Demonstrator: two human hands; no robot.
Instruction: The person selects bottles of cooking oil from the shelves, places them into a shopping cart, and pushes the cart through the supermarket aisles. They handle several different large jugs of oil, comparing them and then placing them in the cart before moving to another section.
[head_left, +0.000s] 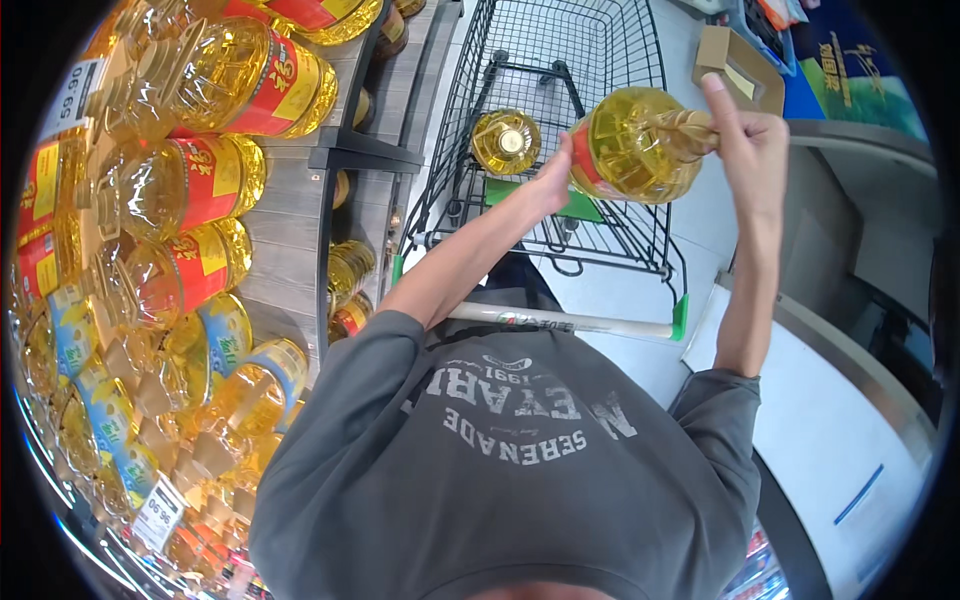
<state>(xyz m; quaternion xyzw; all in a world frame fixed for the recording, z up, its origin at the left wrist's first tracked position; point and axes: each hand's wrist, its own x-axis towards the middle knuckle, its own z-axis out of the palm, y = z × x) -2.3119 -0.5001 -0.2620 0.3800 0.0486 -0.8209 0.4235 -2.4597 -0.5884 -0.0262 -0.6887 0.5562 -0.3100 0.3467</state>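
Observation:
Over the shopping cart I hold a large clear bottle of yellow cooking oil (637, 146), tilted on its side with its neck to the right. My left hand (553, 176) presses against its base end, by the red label. At the neck and handle, my right hand (750, 150) is closed around it, thumb raised. Below, a second oil bottle (506, 142) with a pale cap stands upright inside the wire cart (570, 30). The cart's white handlebar (570, 321) with green ends runs just in front of my body.
Shelves (289, 180) on the left bear several large oil bottles (240, 79) with red and yellow labels, others with blue labels (225, 337), and price tags (159, 514). To the right are a cardboard box (739, 67), a blue crate (780, 49) and a white-topped counter (817, 420).

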